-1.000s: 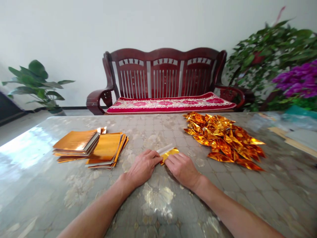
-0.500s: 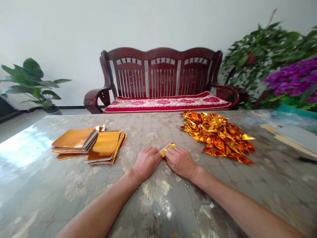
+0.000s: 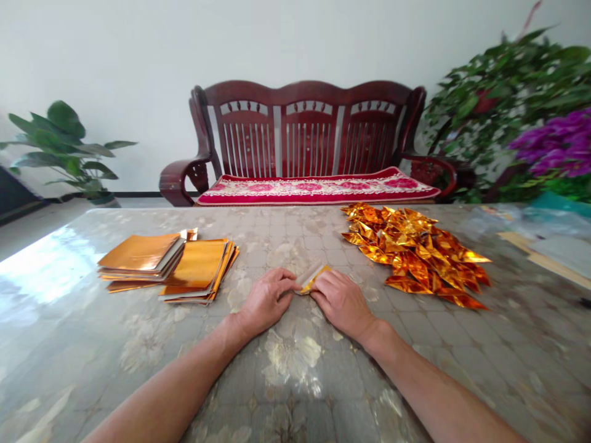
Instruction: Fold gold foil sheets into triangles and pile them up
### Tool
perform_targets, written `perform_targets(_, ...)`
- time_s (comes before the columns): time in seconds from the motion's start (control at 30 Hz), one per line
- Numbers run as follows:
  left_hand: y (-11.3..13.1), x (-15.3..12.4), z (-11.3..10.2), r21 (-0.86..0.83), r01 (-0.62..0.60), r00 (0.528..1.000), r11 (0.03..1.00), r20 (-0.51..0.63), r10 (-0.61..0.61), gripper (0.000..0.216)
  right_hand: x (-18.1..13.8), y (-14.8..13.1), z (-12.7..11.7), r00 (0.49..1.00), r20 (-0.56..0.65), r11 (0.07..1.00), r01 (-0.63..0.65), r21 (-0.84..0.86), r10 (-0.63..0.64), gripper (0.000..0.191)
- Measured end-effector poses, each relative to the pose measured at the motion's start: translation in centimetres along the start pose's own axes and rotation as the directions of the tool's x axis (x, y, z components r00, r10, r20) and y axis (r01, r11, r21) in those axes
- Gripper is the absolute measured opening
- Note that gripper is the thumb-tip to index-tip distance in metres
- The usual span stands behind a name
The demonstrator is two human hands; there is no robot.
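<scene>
Between my hands, low over the table, is a partly folded sheet of gold foil paper [image 3: 306, 287] with a pale side showing. My left hand [image 3: 270, 299] has its fingers bent, the fingertips at the paper's left corner. My right hand [image 3: 344, 303] is closed on the paper's right side, its fingers covering that end. To the left lie two stacks of flat foil sheets, a farther stack [image 3: 138, 252] and a nearer stack [image 3: 197, 266]. A heap of folded gold foil pieces [image 3: 415, 252] is spread to the right.
The table [image 3: 295, 394] has a glossy patterned cover. Clear plastic [image 3: 496, 219] and pale flat boards [image 3: 554, 258] lie at the right edge. Behind stands a dark wooden bench [image 3: 307, 138] with a red cushion, potted plants [image 3: 60, 147] and purple flowers [image 3: 558, 144] at the sides.
My left hand has shifted slightly left and its fingers have loosened around the paper's corner. My right hand has moved slightly right. More of the paper shows, and the camera view has shifted a little.
</scene>
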State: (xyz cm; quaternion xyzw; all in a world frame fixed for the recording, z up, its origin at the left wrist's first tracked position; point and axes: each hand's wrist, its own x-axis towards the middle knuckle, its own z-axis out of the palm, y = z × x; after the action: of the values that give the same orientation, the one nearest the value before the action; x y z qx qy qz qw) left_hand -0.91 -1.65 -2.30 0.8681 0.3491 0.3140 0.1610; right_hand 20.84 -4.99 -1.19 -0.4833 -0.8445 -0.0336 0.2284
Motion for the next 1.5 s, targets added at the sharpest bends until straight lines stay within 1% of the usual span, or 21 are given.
perform_targets(0.1, -0.2, -0.1, -0.1, 0.025, -0.017, 1.0, 1.0, 0.017, 0.016, 0.032, 0.2, 0.0, -0.1, 1.0, 0.006, 1.0, -0.003, 0.016, 0.003, 0.008)
perform_targets(0.23, -0.1, 0.1, 0.1, 0.053, 0.024, 0.999, 0.998, 0.025, -0.025, 0.025, 0.4, 0.0, -0.1, 1.0, 0.017, 1.0, -0.014, 0.018, 0.013, 0.011)
perform_targets(0.37, -0.1, 0.2, 0.3, 0.053, 0.046, 0.998, 0.998, 0.032, -0.048, 0.022, 0.4, -0.1, 0.0, 0.998, 0.046, 0.999, -0.031, -0.014, 0.032, 0.009)
perform_targets(0.57, -0.3, 0.4, 0.2, 0.025, 0.077, 0.996, 0.997, 0.043, -0.078, 0.021, 0.6, -0.4, 0.1, 0.998, 0.042, 0.998, -0.046, -0.035, 0.048, 0.009)
perform_targets(0.8, -0.8, 0.8, -0.1, -0.026, 0.08, 0.993, 0.996, 0.089, -0.077, 0.025, 0.8, -0.2, 0.3, 0.998, 0.036, 0.999, -0.048, 0.01, 0.048, 0.009)
perform_targets(1.03, -0.8, 1.0, -0.7, -0.039, 0.06, 0.993, 0.997, 0.109, -0.055, 0.029, 1.2, -0.5, 0.4, 0.994, -0.002, 0.994, -0.111, 0.007, 0.111, 0.012)
perform_targets(1.23, -0.9, 1.1, -0.5, -0.063, 0.067, 0.994, 0.996, 0.087, -0.062, 0.027, 1.3, -0.7, 0.6, 0.989, 0.009, 0.989, -0.146, 0.002, 0.146, 0.01)
perform_targets(1.5, -0.7, 0.9, -0.3, -0.071, 0.097, 0.994, 0.993, 0.06, -0.093, 0.023, 1.4, -0.7, 0.6, 0.989, -0.001, 0.989, -0.149, -0.019, 0.149, 0.013)
